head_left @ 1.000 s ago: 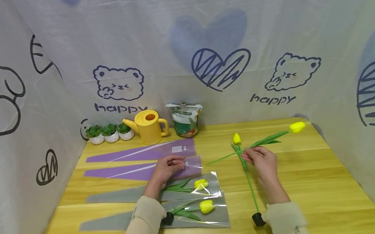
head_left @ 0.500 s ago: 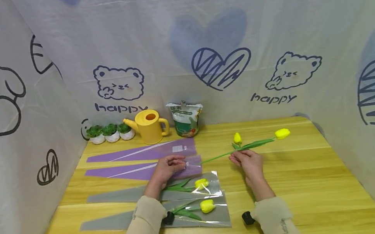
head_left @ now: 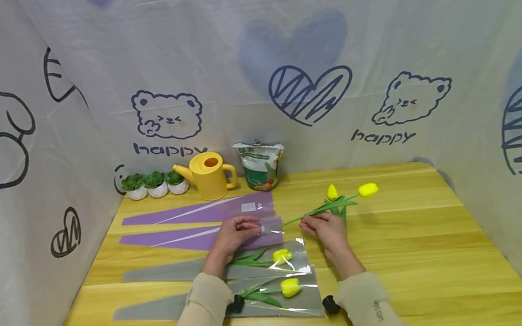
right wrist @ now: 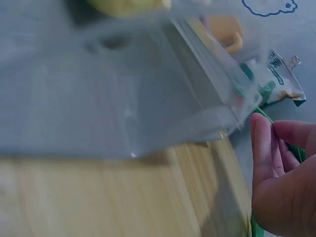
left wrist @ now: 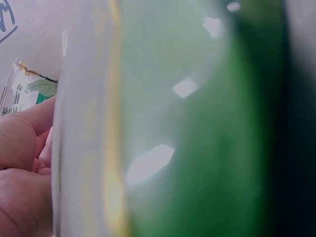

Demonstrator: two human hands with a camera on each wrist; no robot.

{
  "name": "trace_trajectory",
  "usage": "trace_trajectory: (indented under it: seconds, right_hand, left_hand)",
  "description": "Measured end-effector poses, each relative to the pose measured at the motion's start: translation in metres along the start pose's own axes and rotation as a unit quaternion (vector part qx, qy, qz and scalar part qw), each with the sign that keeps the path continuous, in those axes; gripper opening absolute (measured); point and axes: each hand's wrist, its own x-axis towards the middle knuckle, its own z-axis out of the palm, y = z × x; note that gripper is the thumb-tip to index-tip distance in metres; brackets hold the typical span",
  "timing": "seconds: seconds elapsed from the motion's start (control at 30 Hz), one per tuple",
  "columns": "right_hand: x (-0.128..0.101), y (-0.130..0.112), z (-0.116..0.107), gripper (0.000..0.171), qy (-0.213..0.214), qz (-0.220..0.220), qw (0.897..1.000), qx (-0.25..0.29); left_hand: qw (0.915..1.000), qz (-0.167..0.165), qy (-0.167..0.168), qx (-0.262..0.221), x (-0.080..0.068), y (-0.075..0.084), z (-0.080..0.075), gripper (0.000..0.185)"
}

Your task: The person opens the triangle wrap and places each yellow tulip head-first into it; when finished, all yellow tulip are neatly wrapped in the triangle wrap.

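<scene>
Right hand [head_left: 329, 229] pinches a tulip [head_left: 332, 204] stem toward the purple sleeve [head_left: 202, 237] whose mouth left hand [head_left: 233, 235] fingers grip; the leaves could snag the thin film.

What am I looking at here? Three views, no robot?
No machine: a person works with bare hands, wearing one head camera and one on each wrist. The wide picture is the head view; the two blurred close-ups are the wrist views. The table holds two purple sleeves, two grey sleeves with tulips inside, a watering can, small plants and a bag. The left hand pinches the open end of a purple sleeve. The right hand holds a tulip, stem end at that opening.
</scene>
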Motion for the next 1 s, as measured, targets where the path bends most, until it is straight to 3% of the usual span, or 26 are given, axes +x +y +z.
trace_trajectory:
  seconds: [0.43,0.63,1.0]
  right_hand:
    - [0.001,0.013,0.020,0.023,-0.029,0.004,1.000,-0.004]
    - [0.002,0.015,0.023,0.022,-0.037,0.012,0.999,-0.016]
    - [0.004,0.017,0.029,0.022,-0.046,0.002,0.999,-0.016]
  left_hand:
    - [0.9997,0.021,0.002,0.009,0.000,-0.002,0.003,0.033]
    - [0.9998,0.011,0.003,0.016,-0.001,-0.001,0.005,0.033]
    - [0.9987,0.026,0.035,0.028,-0.003,0.004,0.011,0.031]
